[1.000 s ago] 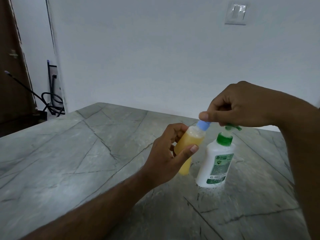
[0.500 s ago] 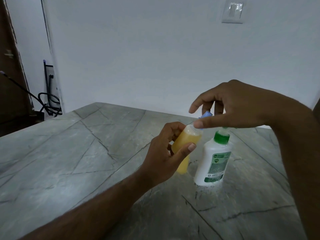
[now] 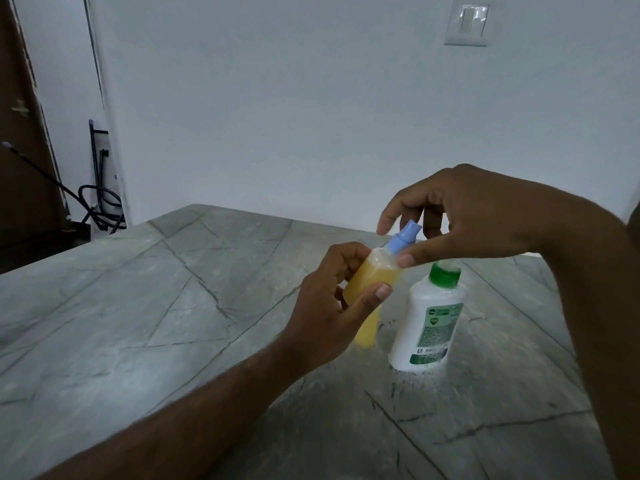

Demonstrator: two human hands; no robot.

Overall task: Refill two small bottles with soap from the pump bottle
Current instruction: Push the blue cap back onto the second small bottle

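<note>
Above the grey veined stone table (image 3: pixel 145 306), my left hand (image 3: pixel 332 313) grips a small clear soap-filled bottle (image 3: pixel 375 282); my right hand (image 3: pixel 460 216) pinches its blue cap (image 3: pixel 401 239); light, likely slippery, best held mid-body beside the white green-collared pump bottle (image 3: pixel 429 323).

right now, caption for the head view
Left hand grips yellow soap bottle; right hand at its blue cap.
</note>
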